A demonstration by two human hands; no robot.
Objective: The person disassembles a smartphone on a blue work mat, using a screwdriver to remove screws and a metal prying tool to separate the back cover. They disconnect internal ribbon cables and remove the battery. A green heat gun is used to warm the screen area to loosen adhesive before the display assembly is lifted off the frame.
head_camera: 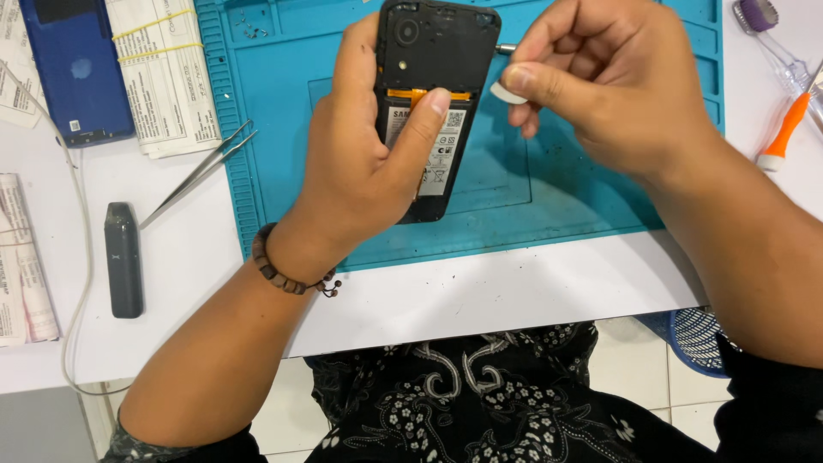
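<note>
My left hand [364, 163] grips a black phone [433, 51] with its back cover off, thumb pressed on the exposed battery [446, 150]. The phone is held above a blue work mat [531, 189]. My right hand [600, 81] is at the phone's upper right edge, fingers pinched on a small white pick [507, 93], with a metal tool tip [506, 49] showing beside the phone's corner. A beaded bracelet [279, 270] circles my left wrist.
Metal tweezers [201, 171] lie across the mat's left edge. A dark small device [124, 261], a blue phone cover [73, 69], paper bundles [163, 77], a white cable [81, 283] sit at left. An orange-handled tool [784, 137] and brush [767, 30] lie at right. White table edge [514, 300].
</note>
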